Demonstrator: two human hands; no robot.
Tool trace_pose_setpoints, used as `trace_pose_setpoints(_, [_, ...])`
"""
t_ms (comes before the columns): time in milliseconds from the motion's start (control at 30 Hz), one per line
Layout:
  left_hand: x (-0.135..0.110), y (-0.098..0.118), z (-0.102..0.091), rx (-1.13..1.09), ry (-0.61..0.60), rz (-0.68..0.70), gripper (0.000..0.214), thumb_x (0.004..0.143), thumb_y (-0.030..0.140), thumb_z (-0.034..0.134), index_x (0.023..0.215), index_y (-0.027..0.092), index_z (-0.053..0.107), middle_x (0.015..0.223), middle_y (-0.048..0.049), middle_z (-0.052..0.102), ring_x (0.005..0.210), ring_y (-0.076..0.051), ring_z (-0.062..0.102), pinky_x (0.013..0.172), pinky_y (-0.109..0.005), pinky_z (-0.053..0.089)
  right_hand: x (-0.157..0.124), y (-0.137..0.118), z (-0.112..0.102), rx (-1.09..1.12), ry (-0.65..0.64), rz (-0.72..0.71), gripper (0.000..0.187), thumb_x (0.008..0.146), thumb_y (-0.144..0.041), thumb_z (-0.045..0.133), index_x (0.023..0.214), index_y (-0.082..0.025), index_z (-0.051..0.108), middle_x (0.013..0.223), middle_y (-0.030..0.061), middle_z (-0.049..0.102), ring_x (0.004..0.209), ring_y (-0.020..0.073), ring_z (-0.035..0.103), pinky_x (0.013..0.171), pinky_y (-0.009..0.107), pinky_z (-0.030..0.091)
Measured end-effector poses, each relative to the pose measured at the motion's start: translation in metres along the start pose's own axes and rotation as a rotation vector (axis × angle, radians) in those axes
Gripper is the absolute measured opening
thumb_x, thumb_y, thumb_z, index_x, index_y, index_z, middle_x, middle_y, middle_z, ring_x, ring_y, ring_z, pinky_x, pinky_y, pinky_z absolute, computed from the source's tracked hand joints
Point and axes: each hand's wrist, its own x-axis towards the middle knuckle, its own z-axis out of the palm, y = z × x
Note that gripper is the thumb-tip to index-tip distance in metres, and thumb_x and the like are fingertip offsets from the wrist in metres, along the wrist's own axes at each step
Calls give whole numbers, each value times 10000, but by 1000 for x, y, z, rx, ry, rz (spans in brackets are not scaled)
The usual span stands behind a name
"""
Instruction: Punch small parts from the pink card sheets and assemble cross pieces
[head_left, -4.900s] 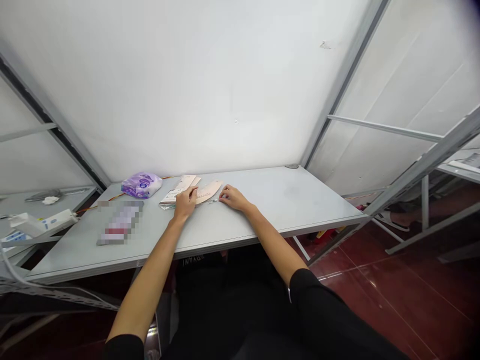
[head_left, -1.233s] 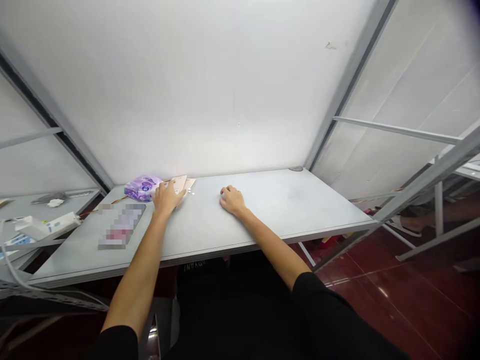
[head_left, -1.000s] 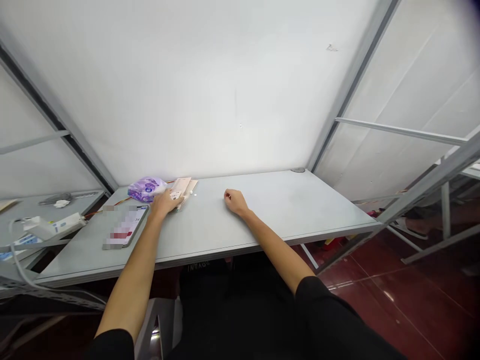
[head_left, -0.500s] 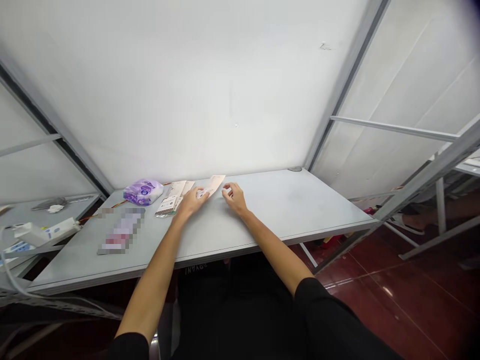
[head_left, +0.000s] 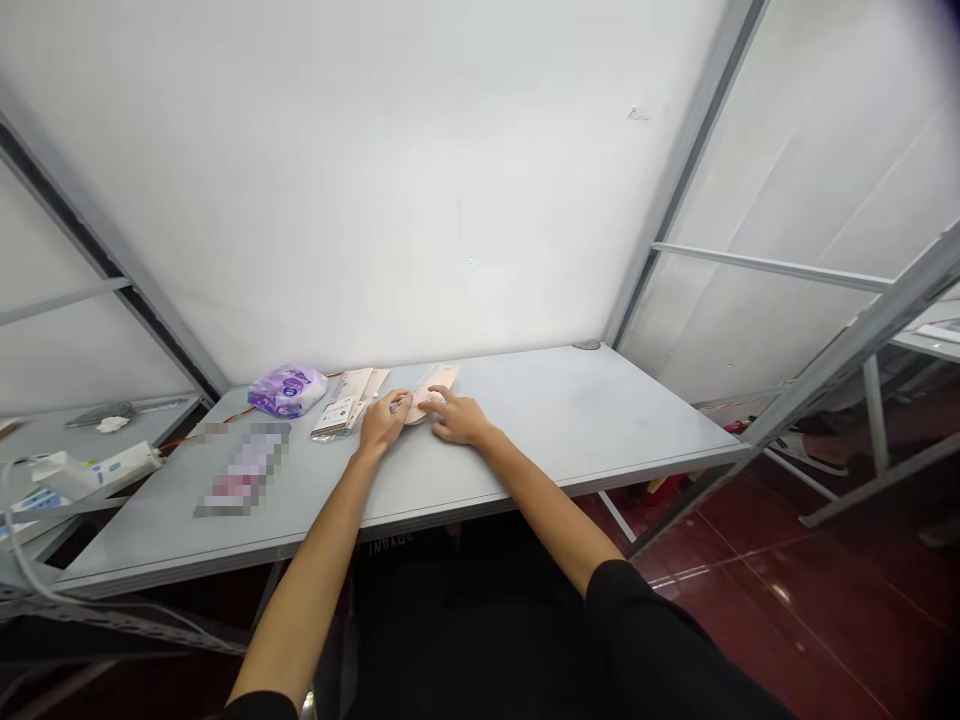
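Here, the left hand [head_left: 382,422] and right hand [head_left: 460,418], fingers partly open, rest on either side of a pale pink paper strip [head_left: 442,378], seemingly steadying it on the table [head_left: 570,420]; any grip is unclear. A stack of cards [head_left: 334,417] lies just left.

On my feed, a purple soft packet [head_left: 287,391] sits toward the back of the worktop [head_left: 600,420], with a thin orange wire [head_left: 240,403] running behind it. A pixelated flat rectangle [head_left: 241,469] lies nearer the front edge. A white power strip [head_left: 97,468] rests on the side shelf [head_left: 52,440] to the left, and a glossy dark red floor [head_left: 795,610] shows to the right.
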Motion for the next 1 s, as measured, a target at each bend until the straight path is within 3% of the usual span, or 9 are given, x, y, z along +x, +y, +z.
trace_pose_setpoints(133, [0,1,-4,50,14,-17,451,967,543,475,1233,279,726,1193,-45,764,1123,-270,689,993,-384,506,2,5,3,3,99,61,339,975,-345,532,1272,-295,687,1518,34,543,1000,225,699,831,354,549])
trace_pose_setpoints(300, [0,4,-9,134,27,-12,467,954,550,507,1267,272,714,1274,-48,732,1179,-294,662,1032,-403,487,7,9,4,62,142,98,269,987,-262,522,1187,-258,702,1361,49,665,1050,221,688,851,322,523])
trace_pose_setpoints(500, [-2,7,-16,237,178,-32,522,936,536,541,1344,230,651,1444,-77,620,1324,-308,555,1130,-420,427,6,26,3,206,219,202,331,933,-78,475,1089,-233,722,1158,49,742,964,180,685,903,301,511])
trace_pose_setpoints(700, [-1,4,-17,223,281,-87,539,937,541,544,1375,236,622,1517,-75,545,1364,-315,502,1148,-452,418,2,41,4,235,152,227,359,809,5,524,963,-221,756,1177,65,733,1165,236,612,1009,370,492])
trace_pose_setpoints(800, [2,-1,-12,169,301,-3,506,941,526,548,1349,237,625,1485,-86,572,1367,-297,510,1171,-441,395,5,41,4,441,260,242,352,781,1,524,928,-219,756,1189,66,724,1121,227,635,1025,391,497])
trace_pose_setpoints(867, [4,-4,-7,95,311,121,479,935,514,563,1311,228,640,1432,-97,613,1352,-283,533,1181,-430,387,8,37,3,643,322,259,388,813,-58,535,1089,-241,738,1173,54,729,979,192,685,917,355,552])
trace_pose_setpoints(1000, [4,-6,1,-33,180,329,444,910,515,609,1243,229,676,1342,-90,676,1282,-277,601,1152,-433,430,11,28,-1,1184,175,211,535,874,-261,623,1404,-313,575,1085,27,740,693,134,704,595,239,530])
